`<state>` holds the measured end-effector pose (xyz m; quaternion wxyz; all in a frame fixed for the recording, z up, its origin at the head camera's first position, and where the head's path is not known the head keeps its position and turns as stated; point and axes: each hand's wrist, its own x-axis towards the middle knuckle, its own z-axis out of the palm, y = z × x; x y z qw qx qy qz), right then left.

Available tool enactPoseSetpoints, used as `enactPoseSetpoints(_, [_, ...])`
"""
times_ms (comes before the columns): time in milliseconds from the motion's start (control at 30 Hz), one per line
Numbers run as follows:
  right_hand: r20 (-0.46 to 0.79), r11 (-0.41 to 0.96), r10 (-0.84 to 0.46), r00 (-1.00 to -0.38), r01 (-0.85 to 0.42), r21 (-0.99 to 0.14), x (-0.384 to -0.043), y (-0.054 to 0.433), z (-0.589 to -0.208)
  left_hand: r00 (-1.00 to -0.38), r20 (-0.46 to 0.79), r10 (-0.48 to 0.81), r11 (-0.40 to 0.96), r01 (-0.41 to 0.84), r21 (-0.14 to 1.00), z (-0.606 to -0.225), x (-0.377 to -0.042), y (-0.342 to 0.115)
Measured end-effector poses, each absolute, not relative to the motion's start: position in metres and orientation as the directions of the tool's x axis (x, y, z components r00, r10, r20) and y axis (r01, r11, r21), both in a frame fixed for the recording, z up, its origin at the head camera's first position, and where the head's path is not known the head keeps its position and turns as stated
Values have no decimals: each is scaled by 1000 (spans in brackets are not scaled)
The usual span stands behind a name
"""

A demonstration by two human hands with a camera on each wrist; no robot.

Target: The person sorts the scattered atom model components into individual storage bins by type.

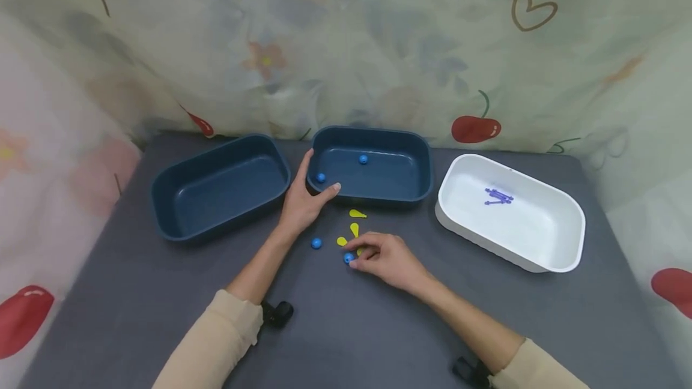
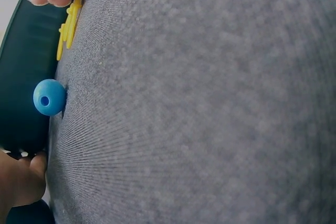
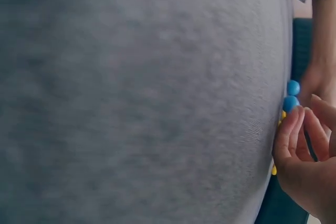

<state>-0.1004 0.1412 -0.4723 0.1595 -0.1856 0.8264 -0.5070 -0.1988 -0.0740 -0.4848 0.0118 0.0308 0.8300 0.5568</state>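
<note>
My left hand (image 1: pixel 301 204) holds the near left corner of the middle dark blue bin (image 1: pixel 373 200), thumb at the front rim and fingers along the left side. My right hand (image 1: pixel 391 262) pinches a blue ball (image 1: pixel 348 259) with a hole in it, close to the table. Several flat yellow drop-shaped pieces (image 1: pixel 354 229) lie around its fingertips, one partly hidden under them. A second loose blue ball (image 1: pixel 316 244) rests on the table between the two arms; its hole shows in the left wrist view. Inside the middle bin sit two blue balls (image 1: pixel 363 159).
To the left stands another dark blue bin (image 1: pixel 178 236) with nothing in it. A white bin (image 1: pixel 489 244) on the right contains several small purple sticks (image 1: pixel 498 197). Grey cloth (image 1: pixel 346 329) covers the table, and a patterned curtain (image 1: pixel 346 35) hangs behind the bins.
</note>
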Motion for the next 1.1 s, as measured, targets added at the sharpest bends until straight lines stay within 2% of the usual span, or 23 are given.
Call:
enactPoseSetpoints(367, [-37, 495, -482, -875, -237, -836, -95, 136, -477, -998, 7, 68, 387, 33, 921, -485, -198, -73])
enactPoseSetpoints(767, [44, 560, -436, -899, -309, -769, -86, 127, -484, -998, 6, 62, 387, 29, 922, -483, -198, -75])
enactPoseSetpoints(1100, [79, 544, -473, -877, -362, -757, -86, 128, -484, -997, 23, 75, 375, 49, 926, -483, -199, -75])
